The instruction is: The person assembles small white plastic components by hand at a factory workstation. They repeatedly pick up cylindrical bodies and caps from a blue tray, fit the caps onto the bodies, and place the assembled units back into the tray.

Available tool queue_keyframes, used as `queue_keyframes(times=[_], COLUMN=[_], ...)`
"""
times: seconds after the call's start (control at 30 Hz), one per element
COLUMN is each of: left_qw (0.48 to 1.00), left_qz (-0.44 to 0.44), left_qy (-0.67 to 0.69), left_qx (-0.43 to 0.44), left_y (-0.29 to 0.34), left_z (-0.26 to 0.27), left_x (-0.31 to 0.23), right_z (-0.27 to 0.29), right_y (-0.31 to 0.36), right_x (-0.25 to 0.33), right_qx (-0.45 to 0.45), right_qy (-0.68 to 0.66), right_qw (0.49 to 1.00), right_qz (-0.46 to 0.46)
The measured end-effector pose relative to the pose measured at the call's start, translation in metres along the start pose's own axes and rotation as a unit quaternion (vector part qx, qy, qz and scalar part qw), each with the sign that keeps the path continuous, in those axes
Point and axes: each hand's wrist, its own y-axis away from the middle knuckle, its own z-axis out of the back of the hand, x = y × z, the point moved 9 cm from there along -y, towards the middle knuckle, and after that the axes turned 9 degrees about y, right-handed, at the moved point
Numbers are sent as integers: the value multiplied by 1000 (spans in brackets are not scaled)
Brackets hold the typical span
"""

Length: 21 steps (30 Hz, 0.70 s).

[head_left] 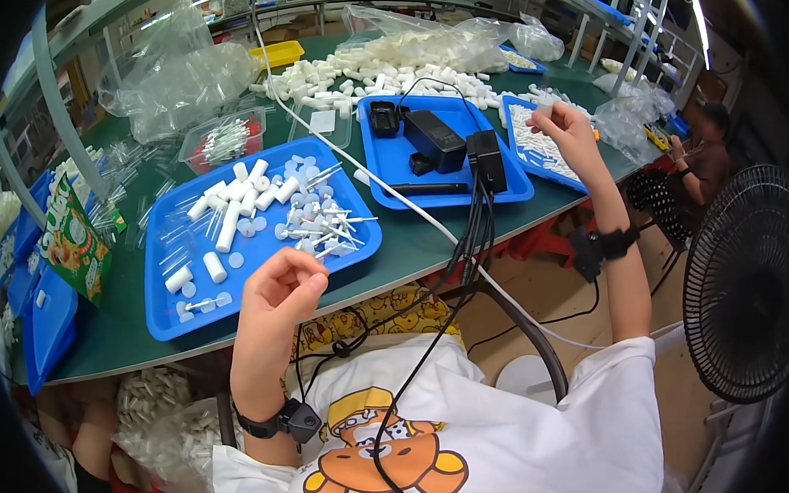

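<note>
Left hand (272, 297) and right hand (574, 139) are hovering by a green desk (403, 239).
The left fingers are bending toward the thumb just beside the left blue tray (365, 241), where white cylinders (228, 227) and stemmed discs (311, 228) are lying; the right fingers are bending toward the thumb near the right blue tray (556, 177), which is holding white sticks (532, 141). Whether either hand is gripping anything, I cannot tell.
</note>
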Motion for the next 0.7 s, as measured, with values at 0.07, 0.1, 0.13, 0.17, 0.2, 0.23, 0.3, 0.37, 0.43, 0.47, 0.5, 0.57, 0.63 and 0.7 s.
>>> queue_keyframes(times=[0.07, 0.1, 0.13, 0.17, 0.2, 0.23, 0.3, 0.37, 0.43, 0.47, 0.5, 0.57, 0.63, 0.7], left_qw=[1000, 999, 999, 998, 997, 997, 995, 993, 993, 991, 990, 989, 988, 988], left_qz=[15, 21, 30, 38, 44, 40, 31, 42, 56, 63, 67, 73, 82, 85], left_qy=[-10, -15, -17, -21, -26, -42, -75, -70, -61, -65, -70, -82, -87, -90], left_qx=[18, 28, 40, 50, 57, 58, 58, 79, 83, 96, 103, 100, 102, 93], left_y=[0, 0, -1, -1, 0, 1, 1, 2, 4, 4, 2, 2, 0, 1], left_z=[-2, -3, -5, -7, -9, -11, -15, -20, -20, -20, -21, -17, -14, -9], left_x=[2, 3, 4, 6, 7, 7, 6, 6, 9, 10, 11, 13, 15, 14], right_z=[12, 18, 22, 23, 18, 17, 11, 7, -3, -5, -2, -18, -34, -69], right_y=[-11, -13, -14, -15, -18, -19, -21, -25, -30, -34, -36, -43, -49, -45], right_x=[-61, -89, -113, -136, -146, -155, -166, -161, -136, -116, -106, -54, -7, 66], right_qx=[17, 24, 34, 44, 56, 57, 59, 38, 18, -6, -14, -7, 40, 78], right_qy=[67, 101, 117, 132, 143, 150, 162, 142, 120, 113, 91, 82, 141, 58], right_qw=[995, 988, 985, 981, 977, 975, 969, 975, 981, 988, 994, 997, 989, 992], right_qz=[-74, -111, -124, -136, -146, -157, -179, -167, -151, -102, -58, -1, 30, 79])
